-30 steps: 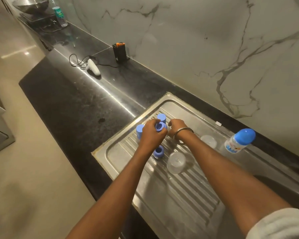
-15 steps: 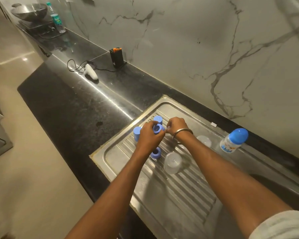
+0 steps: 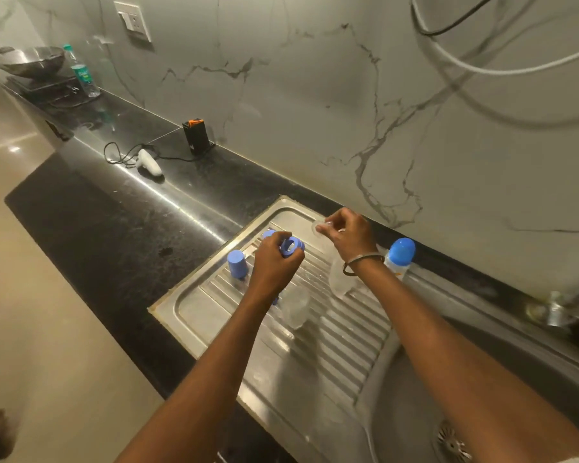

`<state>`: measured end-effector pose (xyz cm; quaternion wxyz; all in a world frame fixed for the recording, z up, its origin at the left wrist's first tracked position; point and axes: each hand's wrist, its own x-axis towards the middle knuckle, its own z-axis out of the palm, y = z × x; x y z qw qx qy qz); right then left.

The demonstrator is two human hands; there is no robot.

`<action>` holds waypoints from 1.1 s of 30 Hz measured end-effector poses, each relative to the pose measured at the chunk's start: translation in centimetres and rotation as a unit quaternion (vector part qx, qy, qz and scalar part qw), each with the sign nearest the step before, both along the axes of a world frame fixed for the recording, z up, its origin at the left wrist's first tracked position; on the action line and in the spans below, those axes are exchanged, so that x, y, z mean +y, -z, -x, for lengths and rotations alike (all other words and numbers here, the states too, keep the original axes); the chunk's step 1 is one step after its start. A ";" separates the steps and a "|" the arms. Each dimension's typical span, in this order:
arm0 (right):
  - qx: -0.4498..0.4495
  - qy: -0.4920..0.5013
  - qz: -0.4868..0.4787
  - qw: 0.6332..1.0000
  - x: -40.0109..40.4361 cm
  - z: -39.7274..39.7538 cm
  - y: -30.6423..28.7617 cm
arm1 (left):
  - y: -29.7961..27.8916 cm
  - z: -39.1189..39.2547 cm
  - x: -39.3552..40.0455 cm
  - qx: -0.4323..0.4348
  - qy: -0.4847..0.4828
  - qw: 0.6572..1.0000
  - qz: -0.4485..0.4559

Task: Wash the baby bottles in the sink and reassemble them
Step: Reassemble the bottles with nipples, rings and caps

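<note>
Over the drainboard's (image 3: pixel 331 355) far-left corner the left hand (image 3: pixel 274 265) grips 1 blue collar ring (image 3: pixel 291 246), opening tilted toward the right hand (image 3: pixel 350 235); that hand pinches what seems a clear teat (image 3: pixel 319 226), just beside it.

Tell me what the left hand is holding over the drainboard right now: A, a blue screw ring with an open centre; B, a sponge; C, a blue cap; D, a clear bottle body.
A: the left hand grips a blue ring whose open centre shows, while the blue cap stands apart on the drainboard and the clear bottle body lies untouched beside the wrist.
</note>
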<state>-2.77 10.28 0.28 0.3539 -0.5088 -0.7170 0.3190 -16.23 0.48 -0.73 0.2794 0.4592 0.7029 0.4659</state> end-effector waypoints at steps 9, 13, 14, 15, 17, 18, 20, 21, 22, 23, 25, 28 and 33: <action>0.164 0.091 0.018 0.982 -5.5 -13.1 2.5 | -1.1 -11.0 -1.1 -0.016 0.097 0.994 -0.050; 0.137 0.137 0.028 0.981 -9.1 -19.2 5.6 | 0.5 -16.6 -2.8 -0.037 0.165 0.985 -0.031; 0.134 0.142 0.032 0.980 -10.0 -20.4 6.3 | 1.1 -17.7 -3.2 -0.036 0.180 0.983 -0.029; 0.132 0.150 0.038 0.979 -11.1 -21.9 6.9 | 1.7 -19.0 -3.8 -0.033 0.199 0.979 -0.027; 0.135 0.163 0.065 0.975 -12.9 -24.3 7.9 | 2.8 -21.3 -4.8 -0.029 0.234 0.971 -0.022; 0.143 0.170 0.080 0.972 -13.8 -25.3 8.4 | 3.3 -22.2 -5.2 -0.026 0.246 0.969 -0.018; 0.172 0.190 0.109 0.961 -15.4 -27.3 9.0 | 4.2 -23.9 -6.1 -0.018 0.274 0.961 -0.021; 0.179 0.193 0.118 0.957 -16.1 -28.1 9.3 | 4.8 -24.6 -6.4 -0.018 0.284 0.959 -0.020; 0.179 0.197 0.123 0.956 -16.9 -29.1 9.5 | 5.3 -25.5 -6.8 -0.018 0.294 0.956 -0.009; 0.172 0.196 0.127 0.957 -17.5 -29.8 9.6 | 5.9 -26.0 -7.1 -0.023 0.301 0.953 0.007; 0.191 0.198 0.147 0.950 -18.6 -31.3 9.5 | 6.8 -27.1 -7.8 -0.045 0.308 0.949 0.052; 0.304 0.175 0.178 0.919 -19.8 -33.3 8.5 | 8.2 -28.0 -8.6 -0.081 0.301 0.944 0.107; 0.092 0.180 0.309 0.929 -22.2 -34.6 11.6 | 10.0 -28.4 -9.2 -0.093 0.297 0.942 0.124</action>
